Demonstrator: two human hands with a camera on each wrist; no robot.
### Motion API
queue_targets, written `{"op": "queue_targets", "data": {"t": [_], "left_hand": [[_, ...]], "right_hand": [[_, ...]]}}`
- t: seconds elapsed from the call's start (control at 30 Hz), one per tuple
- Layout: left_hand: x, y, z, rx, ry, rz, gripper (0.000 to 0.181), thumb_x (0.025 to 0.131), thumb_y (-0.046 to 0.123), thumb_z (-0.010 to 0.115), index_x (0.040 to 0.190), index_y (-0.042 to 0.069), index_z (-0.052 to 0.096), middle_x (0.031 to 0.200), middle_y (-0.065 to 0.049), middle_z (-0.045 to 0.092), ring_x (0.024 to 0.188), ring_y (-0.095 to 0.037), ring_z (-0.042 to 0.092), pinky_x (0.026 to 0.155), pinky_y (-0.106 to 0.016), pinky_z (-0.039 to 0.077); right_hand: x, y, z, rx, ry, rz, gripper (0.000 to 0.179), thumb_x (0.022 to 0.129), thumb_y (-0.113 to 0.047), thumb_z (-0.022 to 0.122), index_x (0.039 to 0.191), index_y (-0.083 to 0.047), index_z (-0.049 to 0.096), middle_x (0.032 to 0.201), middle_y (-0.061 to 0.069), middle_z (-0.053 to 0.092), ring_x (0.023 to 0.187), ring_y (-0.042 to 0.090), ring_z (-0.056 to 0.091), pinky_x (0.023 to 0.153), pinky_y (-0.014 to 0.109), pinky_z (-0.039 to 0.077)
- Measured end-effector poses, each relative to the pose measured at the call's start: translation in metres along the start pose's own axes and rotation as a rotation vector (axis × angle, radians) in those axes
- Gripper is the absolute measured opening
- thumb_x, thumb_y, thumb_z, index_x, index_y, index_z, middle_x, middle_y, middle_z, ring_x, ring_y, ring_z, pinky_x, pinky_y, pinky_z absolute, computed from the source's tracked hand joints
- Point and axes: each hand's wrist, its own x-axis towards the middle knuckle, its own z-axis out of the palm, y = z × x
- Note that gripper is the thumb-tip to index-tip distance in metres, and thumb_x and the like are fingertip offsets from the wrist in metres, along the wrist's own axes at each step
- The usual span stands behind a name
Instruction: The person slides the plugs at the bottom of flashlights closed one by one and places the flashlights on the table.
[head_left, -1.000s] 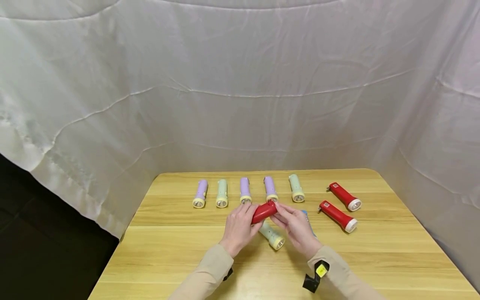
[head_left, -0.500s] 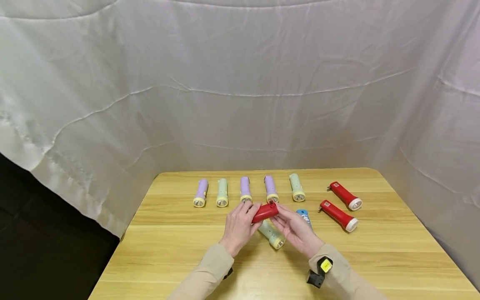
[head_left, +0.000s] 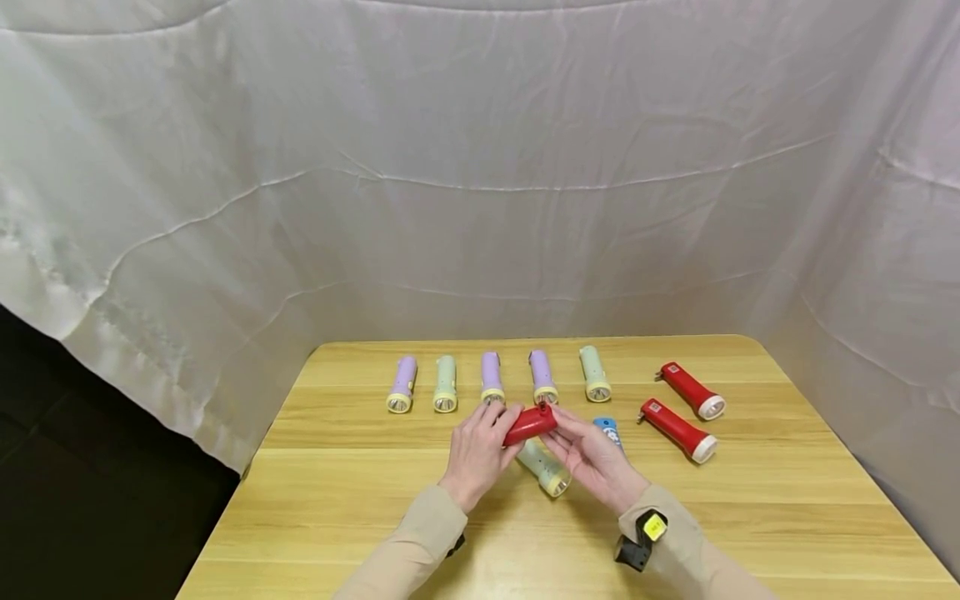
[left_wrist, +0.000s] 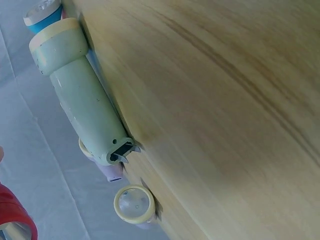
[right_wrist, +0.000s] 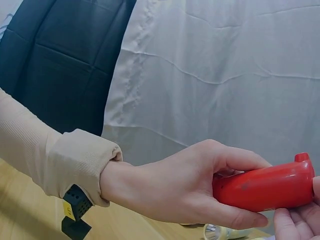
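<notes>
Grey curtain (head_left: pixel 525 267) is hung behind, wood desk (head_left: pixel 750 517) is placed in front; no change noted in either. Left hand (head_left: pixel 476 457) is kept near the desk's middle, its fingers curled round the body of the held red flashlight (head_left: pixel 529 425); right hand (head_left: pixel 592 460) has been rolled slightly since a second ago, its fingers pinching the tail end. The held red flashlight is lifted above the desk, between both hands; its tilt has been levelled a little, and almost no shift is seen over the last half second. This is judged a small adjustment of the hold, not a new step. Two red flashlights (head_left: pixel 675 426) are left on the right side, lamp ends pointed rightward and nearer. A green flashlight (head_left: pixel 543 469) is laid beneath the hands, partly covered by them. Three purple flashlights (head_left: pixel 402 379) and two pale green flashlights (head_left: pixel 446 377) are lined up in the back row, unmoved. More of a blue flashlight (head_left: pixel 607 430) has been uncovered beside the right hand, rest hidden. Right wrist camera (head_left: pixel 634 542) has been turned along with the wrist. Small red knob (right_wrist: pixel 301 157) is shown on the pinched end; its function cannot be told.
</notes>
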Motion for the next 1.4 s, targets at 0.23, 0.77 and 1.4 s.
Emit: {"op": "queue_targets", "data": {"t": [0.23, 0.77, 1.4], "left_hand": [[-0.0013, -0.0017, 0.0010, -0.010, 0.006, 0.000, 0.046, 0.077, 0.031, 0.087, 0.118, 0.019, 0.068, 0.097, 0.002, 0.065, 0.082, -0.014, 0.064, 0.066, -0.027, 0.060], [-0.0012, -0.0040, 0.0005, 0.008, 0.008, 0.040, 0.047, 0.076, 0.033, 0.088, 0.117, 0.020, 0.068, 0.099, 0.003, 0.068, 0.083, -0.013, 0.064, 0.071, -0.026, 0.058], [-0.0036, -0.0075, -0.0044, -0.158, -0.192, 0.075, 0.042, 0.082, 0.025, 0.079, 0.120, 0.013, 0.065, 0.105, 0.002, 0.069, 0.093, -0.012, 0.065, 0.081, -0.026, 0.058]], "right_hand": [[0.0001, 0.0000, -0.0015, 0.028, 0.000, 0.012, 0.059, 0.105, -0.010, 0.050, 0.156, -0.005, 0.023, 0.111, 0.005, 0.075, 0.108, 0.014, 0.071, 0.110, 0.026, 0.047], [-0.0001, 0.0025, -0.0024, 0.067, -0.017, 0.001, 0.067, 0.106, -0.005, 0.046, 0.159, 0.000, 0.006, 0.109, 0.007, 0.075, 0.105, 0.015, 0.073, 0.111, 0.025, 0.044], [-0.0010, 0.0050, -0.0082, -0.123, 0.074, -0.081, 0.058, 0.107, -0.007, 0.043, 0.156, 0.007, 0.017, 0.111, 0.001, 0.074, 0.103, 0.010, 0.072, 0.105, 0.024, 0.050]]}}
